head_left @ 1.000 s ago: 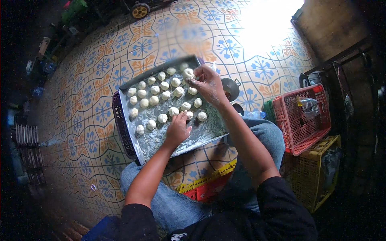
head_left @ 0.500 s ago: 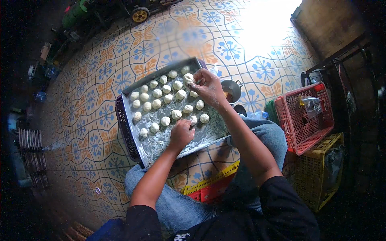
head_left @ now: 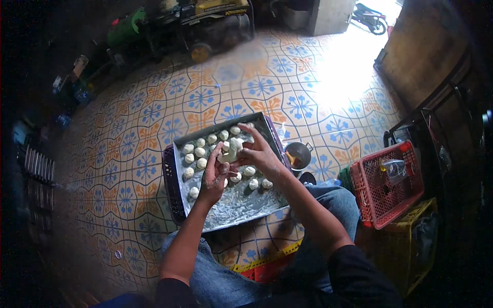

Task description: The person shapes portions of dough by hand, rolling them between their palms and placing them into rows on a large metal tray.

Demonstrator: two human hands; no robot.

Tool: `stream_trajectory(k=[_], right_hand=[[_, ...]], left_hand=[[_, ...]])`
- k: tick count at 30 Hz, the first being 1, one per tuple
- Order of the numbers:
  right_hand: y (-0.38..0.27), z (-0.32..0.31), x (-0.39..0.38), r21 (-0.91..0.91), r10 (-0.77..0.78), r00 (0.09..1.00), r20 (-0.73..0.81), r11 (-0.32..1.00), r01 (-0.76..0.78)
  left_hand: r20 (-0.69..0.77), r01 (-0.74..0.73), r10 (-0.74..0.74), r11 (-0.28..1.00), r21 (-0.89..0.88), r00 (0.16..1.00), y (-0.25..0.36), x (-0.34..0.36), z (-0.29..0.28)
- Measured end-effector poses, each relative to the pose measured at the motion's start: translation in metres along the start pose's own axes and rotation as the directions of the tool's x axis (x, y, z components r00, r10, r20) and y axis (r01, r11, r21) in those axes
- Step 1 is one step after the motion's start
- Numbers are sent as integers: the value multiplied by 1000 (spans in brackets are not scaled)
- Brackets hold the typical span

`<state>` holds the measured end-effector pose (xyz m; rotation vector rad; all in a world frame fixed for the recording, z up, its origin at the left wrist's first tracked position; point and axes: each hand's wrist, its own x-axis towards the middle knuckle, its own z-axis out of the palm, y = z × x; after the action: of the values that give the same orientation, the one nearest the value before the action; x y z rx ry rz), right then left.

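Above a metal tray [head_left: 236,211], both my hands hold one pale piece of dough [head_left: 235,146], which looks stretched or flattened between them. My right hand [head_left: 261,155] pinches it from the right with thumb and fingers. From the left, my left hand [head_left: 212,178] has its curled fingers against the dough's lower edge; they partly hide it. Rows of round dough balls [head_left: 202,163] lie in the tray, several of them covered by my hands. White flour smears the tray's near part. Flour also dusts my fingers.
The tray rests on a dark purple crate [head_left: 171,191]. At its right stands a metal pot [head_left: 307,158]. Farther right are a red crate [head_left: 362,190] holding a clear plastic bag and a yellow crate [head_left: 408,256]. A wheeled machine [head_left: 218,32] stands at the far side.
My left hand has risen from the tray's near rows to meet my right hand at the dough. The dough piece looks more drawn out. The view has tilted up, showing more of the far floor.
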<state>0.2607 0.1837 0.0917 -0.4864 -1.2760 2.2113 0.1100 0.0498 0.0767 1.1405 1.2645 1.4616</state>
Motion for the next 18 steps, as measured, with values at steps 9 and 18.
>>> stream_trajectory(k=[9,18], right_hand=[[9,30,-2,-183,74,994,79,981,-59],[19,25,-2,-788,19,999,38,615,19]], left_hand=[[51,-114,116,635,764,992,15,-10,-35],[61,-57,9,509,859,998,12,-19,-29]])
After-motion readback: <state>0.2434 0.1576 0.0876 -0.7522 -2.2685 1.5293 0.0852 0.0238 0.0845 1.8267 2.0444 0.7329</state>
